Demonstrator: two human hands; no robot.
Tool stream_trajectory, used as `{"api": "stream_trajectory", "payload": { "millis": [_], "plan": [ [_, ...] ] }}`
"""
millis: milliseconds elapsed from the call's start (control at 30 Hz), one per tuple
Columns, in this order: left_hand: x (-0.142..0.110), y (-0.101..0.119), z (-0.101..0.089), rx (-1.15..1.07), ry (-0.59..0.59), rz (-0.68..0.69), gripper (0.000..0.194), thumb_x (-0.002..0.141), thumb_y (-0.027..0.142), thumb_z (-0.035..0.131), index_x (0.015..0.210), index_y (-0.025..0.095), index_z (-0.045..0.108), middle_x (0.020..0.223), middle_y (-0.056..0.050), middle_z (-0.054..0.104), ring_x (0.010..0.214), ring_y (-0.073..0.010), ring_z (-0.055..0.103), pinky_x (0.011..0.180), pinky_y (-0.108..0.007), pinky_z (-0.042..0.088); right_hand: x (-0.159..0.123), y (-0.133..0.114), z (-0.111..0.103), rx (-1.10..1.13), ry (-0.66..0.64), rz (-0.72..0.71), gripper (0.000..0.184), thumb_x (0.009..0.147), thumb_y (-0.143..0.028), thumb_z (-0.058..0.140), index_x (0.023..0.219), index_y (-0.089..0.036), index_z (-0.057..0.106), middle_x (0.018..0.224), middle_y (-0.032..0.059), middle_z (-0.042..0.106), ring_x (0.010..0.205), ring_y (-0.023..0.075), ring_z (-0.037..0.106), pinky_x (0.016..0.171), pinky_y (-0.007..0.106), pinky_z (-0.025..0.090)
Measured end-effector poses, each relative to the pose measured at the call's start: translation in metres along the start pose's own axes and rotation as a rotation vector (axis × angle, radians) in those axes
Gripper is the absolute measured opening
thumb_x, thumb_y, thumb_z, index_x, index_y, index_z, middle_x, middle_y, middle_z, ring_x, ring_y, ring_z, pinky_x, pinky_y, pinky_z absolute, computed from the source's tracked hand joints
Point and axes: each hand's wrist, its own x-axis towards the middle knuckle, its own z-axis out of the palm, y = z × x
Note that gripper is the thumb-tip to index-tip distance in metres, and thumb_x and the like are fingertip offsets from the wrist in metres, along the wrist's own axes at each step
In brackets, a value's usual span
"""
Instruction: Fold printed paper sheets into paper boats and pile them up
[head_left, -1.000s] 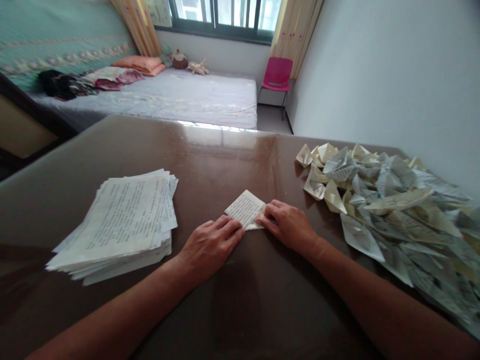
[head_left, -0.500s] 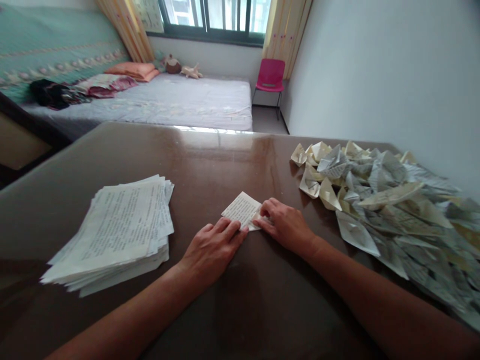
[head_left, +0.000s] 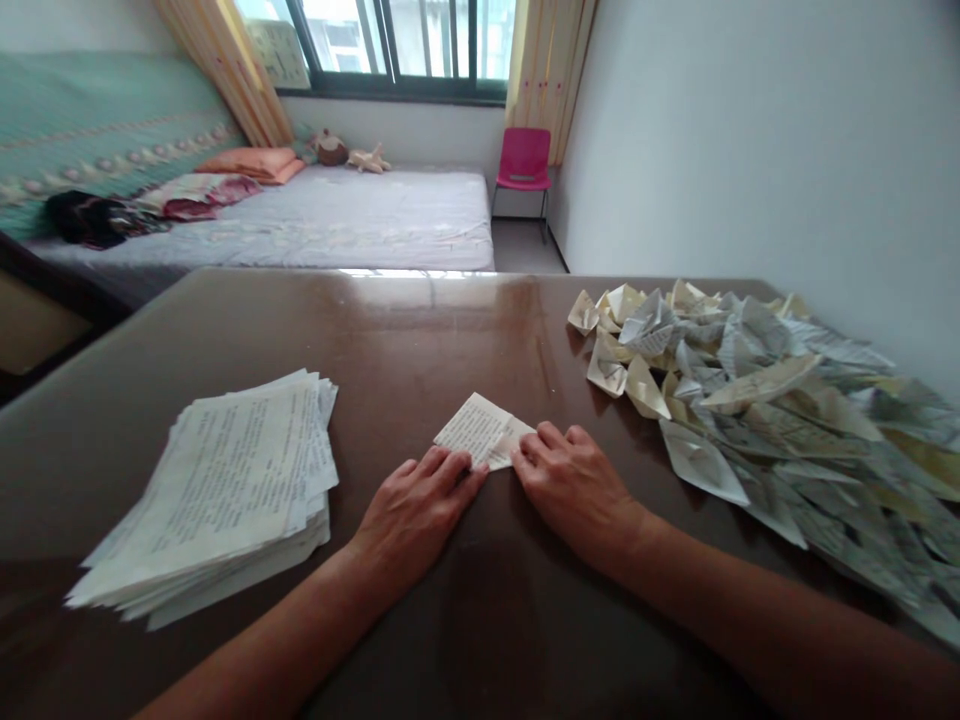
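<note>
A small folded sheet of printed paper (head_left: 474, 428) lies on the brown table between my hands, one corner pointing away from me. Against its lower left edge my left hand (head_left: 420, 505) presses, fingers bent together and thumb at the near corner. My right hand (head_left: 574, 480) has its fingers closed on the paper's right corner and hides that tip. Left of my hands is a stack of printed sheets (head_left: 217, 480), its edges uneven. To the right spreads a heap of folded paper boats (head_left: 757, 400), many overlapping.
The glossy brown table (head_left: 360, 350) reaches from me to its far edge. Behind it stand a bed (head_left: 397, 215) with pillows and soft toys, and a pink chair (head_left: 524, 160). A pale wall (head_left: 750, 140) runs along the right.
My right hand's fingers have shifted slightly along the paper's right side, showing more of that flap. My left hand keeps its place at the paper. The whole view has moved a little.
</note>
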Motion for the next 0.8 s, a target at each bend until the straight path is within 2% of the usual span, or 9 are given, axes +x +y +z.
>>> {"api": "stream_trajectory", "payload": {
  "millis": [167, 333, 533, 633, 733, 800],
  "plan": [
    [-0.004, -0.01, 0.006, 0.013, 0.125, 0.042, 0.038, 0.092, 0.023, 0.053, 0.13, 0.022, 0.051, 0.115, -0.006, 0.061, 0.109, -0.0245, 0.05, 0.082, -0.035, 0.048, 0.009, 0.016, 0.006, 0.025, 0.059, -0.041, 0.013, 0.091, -0.019, 0.055, 0.096, -0.018, 0.066, 0.091, 0.0078, 0.069, 0.091, 0.0248, 0.053, 0.071, 0.037, 0.033],
    [-0.005, -0.018, 0.007, 0.045, 0.283, 0.094, 0.028, 0.094, 0.021, 0.048, 0.12, 0.019, 0.058, 0.113, -0.006, 0.063, 0.11, -0.0254, 0.052, 0.082, -0.036, 0.046, 0.014, 0.042, 0.021, 0.143, 0.192, -0.129, 0.017, 0.091, -0.025, 0.057, 0.105, -0.024, 0.067, 0.099, 0.0018, 0.071, 0.095, 0.0217, 0.052, 0.079, 0.037, 0.034],
    [-0.002, -0.009, 0.001, -0.005, 0.367, 0.224, 0.021, 0.095, 0.018, 0.045, 0.105, 0.016, 0.063, 0.095, -0.005, 0.065, 0.097, -0.0216, 0.058, 0.081, -0.035, 0.047, 0.023, 0.057, 0.044, 0.317, 0.319, -0.232, 0.021, 0.094, -0.023, 0.052, 0.108, -0.023, 0.067, 0.108, 0.0004, 0.069, 0.097, 0.0184, 0.05, 0.086, 0.034, 0.04],
    [0.001, 0.004, 0.001, -0.029, 0.36, 0.261, 0.02, 0.095, 0.018, 0.044, 0.104, 0.017, 0.063, 0.089, -0.005, 0.064, 0.091, -0.0199, 0.06, 0.075, -0.032, 0.048, 0.023, 0.051, 0.041, 0.347, 0.287, -0.271, 0.021, 0.093, -0.019, 0.051, 0.105, -0.019, 0.068, 0.112, 0.0037, 0.067, 0.102, 0.0195, 0.048, 0.089, 0.034, 0.043],
    [0.002, 0.013, 0.002, -0.061, 0.273, 0.233, 0.021, 0.096, 0.019, 0.043, 0.103, 0.019, 0.063, 0.087, -0.004, 0.063, 0.085, -0.0175, 0.06, 0.069, -0.029, 0.048, 0.017, 0.04, 0.031, 0.386, 0.208, -0.269, 0.021, 0.091, -0.016, 0.052, 0.106, -0.016, 0.067, 0.111, 0.0077, 0.064, 0.102, 0.0201, 0.048, 0.091, 0.035, 0.044],
    [0.001, 0.013, 0.003, -0.102, 0.213, 0.196, 0.022, 0.096, 0.021, 0.043, 0.104, 0.02, 0.063, 0.09, -0.004, 0.064, 0.085, -0.0163, 0.06, 0.069, -0.027, 0.049, 0.013, 0.033, 0.025, 0.444, 0.165, -0.244, 0.02, 0.09, -0.022, 0.055, 0.106, -0.016, 0.067, 0.108, 0.0087, 0.062, 0.101, 0.0199, 0.049, 0.091, 0.036, 0.045]
  ]
}}
